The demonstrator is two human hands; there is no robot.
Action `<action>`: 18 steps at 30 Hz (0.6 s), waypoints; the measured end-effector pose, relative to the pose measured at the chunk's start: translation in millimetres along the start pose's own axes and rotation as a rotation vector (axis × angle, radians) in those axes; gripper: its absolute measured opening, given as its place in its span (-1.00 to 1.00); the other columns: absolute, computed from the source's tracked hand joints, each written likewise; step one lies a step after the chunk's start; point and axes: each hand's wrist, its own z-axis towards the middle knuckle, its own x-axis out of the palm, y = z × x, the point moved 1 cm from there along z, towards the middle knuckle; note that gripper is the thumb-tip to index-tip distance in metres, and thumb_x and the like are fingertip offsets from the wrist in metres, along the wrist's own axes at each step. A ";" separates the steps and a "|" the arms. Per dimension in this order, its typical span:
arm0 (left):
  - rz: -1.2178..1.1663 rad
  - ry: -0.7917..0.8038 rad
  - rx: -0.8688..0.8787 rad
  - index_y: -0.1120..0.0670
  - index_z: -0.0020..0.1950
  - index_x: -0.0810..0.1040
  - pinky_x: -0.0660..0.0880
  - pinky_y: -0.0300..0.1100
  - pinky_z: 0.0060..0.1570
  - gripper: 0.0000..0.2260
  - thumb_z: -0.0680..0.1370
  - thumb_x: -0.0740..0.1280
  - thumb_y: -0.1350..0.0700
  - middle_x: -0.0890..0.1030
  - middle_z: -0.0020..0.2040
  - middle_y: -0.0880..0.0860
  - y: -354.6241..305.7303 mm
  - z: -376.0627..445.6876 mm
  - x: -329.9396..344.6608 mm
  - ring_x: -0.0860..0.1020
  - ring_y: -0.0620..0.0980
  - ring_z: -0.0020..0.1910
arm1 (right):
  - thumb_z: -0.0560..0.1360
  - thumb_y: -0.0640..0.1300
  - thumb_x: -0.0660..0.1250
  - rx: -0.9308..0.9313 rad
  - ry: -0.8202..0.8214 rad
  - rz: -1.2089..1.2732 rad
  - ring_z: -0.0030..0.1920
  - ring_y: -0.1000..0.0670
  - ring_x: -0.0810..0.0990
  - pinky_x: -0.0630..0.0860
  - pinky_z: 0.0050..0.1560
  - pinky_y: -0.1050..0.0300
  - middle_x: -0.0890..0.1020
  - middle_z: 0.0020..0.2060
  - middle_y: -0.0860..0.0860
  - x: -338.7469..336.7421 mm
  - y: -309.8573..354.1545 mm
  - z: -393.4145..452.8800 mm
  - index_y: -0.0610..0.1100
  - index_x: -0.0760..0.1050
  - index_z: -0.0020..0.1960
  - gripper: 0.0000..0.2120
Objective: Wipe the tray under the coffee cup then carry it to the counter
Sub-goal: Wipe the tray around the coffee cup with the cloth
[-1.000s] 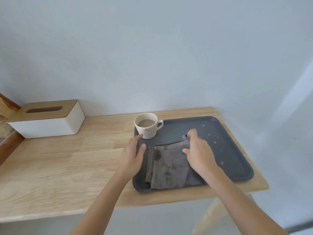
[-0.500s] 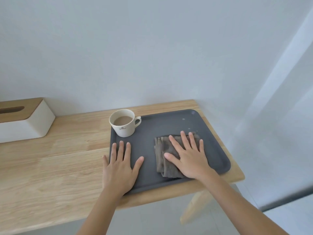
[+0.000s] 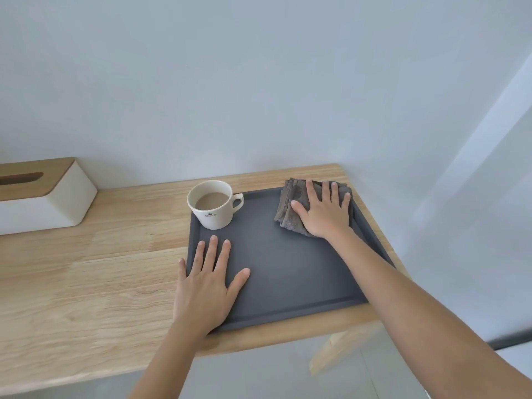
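A dark grey tray (image 3: 288, 272) lies at the right end of the wooden table. A white cup (image 3: 213, 204) of milky coffee stands in the tray's far left corner, handle pointing right. My right hand (image 3: 324, 210) lies flat, fingers spread, pressing a folded grey cloth (image 3: 288, 205) onto the tray's far right corner; the cloth overlaps the far rim. My left hand (image 3: 205, 279) rests flat with fingers apart on the tray's near left part, its little finger over the left rim, holding nothing.
A white tissue box (image 3: 37, 194) with a wooden lid sits at the far left of the wooden table (image 3: 86, 277). A pale wall runs right behind the table. The table ends just right of the tray, with floor below.
My right hand has slid the cloth from the tray's middle right up to its far right corner. The left hand stays flat on the near left part. The specks seen earlier no longer show.
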 end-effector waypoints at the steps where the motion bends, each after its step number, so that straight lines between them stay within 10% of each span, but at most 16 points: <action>1: 0.000 0.000 -0.003 -0.11 0.55 -0.16 -0.04 0.15 0.48 -0.31 0.48 -0.28 -0.38 -0.13 0.59 -0.05 -0.3 0.3 -0.1 -0.15 0.00 0.56 | 0.47 0.41 -0.22 -0.013 -0.002 -0.001 0.55 -0.14 -0.21 -0.22 0.49 -0.27 -0.11 0.56 -0.13 0.2 1.0 -0.8 0.09 -0.18 0.54 -0.27; 10: -0.032 -0.046 -0.008 -0.08 0.55 -0.09 -0.02 0.18 0.47 -0.38 0.52 -0.27 -0.28 -0.06 0.59 -0.02 -1.4 -0.9 1.8 -0.08 0.02 0.56 | 0.39 0.48 -0.23 -0.314 0.102 -0.003 0.55 -0.08 -0.25 -0.24 0.52 -0.15 -0.19 0.56 0.00 4.6 3.2 -107.0 0.20 -0.19 0.52 -0.24; 18: -0.033 -0.053 0.000 -0.07 0.56 -0.05 0.00 0.19 0.46 -0.32 0.48 -0.32 -0.30 -0.04 0.59 -0.01 -1.4 -0.6 1.5 -0.06 0.03 0.56 | 0.39 0.50 -0.19 -0.120 0.113 -0.064 0.54 -0.22 -0.24 -0.26 0.46 -0.32 -0.20 0.56 -0.01 -9.2 -13.5 -45.4 0.29 -0.20 0.49 -0.28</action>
